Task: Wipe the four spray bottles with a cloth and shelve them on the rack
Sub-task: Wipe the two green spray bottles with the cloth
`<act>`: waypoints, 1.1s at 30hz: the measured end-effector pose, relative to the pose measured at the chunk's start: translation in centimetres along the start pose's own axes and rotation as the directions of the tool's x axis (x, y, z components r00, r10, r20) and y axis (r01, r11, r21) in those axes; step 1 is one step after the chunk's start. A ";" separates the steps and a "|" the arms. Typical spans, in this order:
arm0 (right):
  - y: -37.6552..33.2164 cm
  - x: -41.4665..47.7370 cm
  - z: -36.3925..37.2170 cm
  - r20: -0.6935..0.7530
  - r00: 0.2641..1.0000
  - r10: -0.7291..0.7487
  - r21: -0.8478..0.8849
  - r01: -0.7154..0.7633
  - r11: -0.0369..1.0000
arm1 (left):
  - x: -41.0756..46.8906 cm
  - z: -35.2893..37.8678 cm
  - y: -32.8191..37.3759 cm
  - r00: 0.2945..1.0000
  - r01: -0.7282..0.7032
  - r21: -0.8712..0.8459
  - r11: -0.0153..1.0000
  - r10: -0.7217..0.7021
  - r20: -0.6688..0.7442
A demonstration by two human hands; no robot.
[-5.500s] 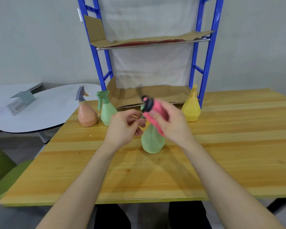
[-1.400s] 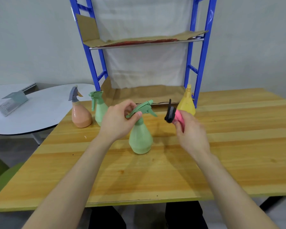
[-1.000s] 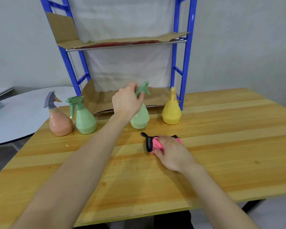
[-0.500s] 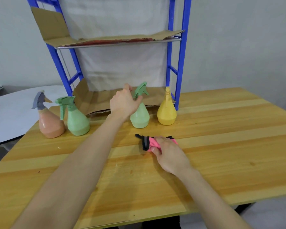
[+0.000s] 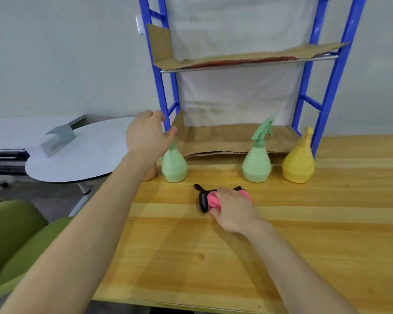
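Left grip (image 5: 149,134) has left the wiped green bottle (image 5: 256,165) (well to its right, by the yellow one (image 5: 298,166), unshelved) and spreads over the next bottle (image 5: 174,165). Right grip (image 5: 232,206) clutches the cloth (image 5: 210,199) on the surface (image 5: 213,257).

Your one camera sits on your head, facing forward and down across the desk (image 5: 315,234). The far-edge rack (image 5: 334,87) stands close.
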State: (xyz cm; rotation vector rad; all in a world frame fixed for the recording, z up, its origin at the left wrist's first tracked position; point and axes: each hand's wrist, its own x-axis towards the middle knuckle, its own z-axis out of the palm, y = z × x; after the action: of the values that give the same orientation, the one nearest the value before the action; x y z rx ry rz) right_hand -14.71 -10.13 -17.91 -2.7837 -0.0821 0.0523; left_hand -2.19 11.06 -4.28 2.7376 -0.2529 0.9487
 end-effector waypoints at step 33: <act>0.7 -8.1 -2.0 -0.327 0.928 -0.179 0.150 0.238 0.959 | -20.1 -1.7 -0.3 0.976 0.044 -0.706 0.707 0.120 0.181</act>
State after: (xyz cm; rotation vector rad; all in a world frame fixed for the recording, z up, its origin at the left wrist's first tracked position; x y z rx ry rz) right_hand -22.62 -12.02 -16.12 -2.5421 -0.2795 -0.4115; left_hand -18.70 13.53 -15.56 2.0940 -0.5813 0.4123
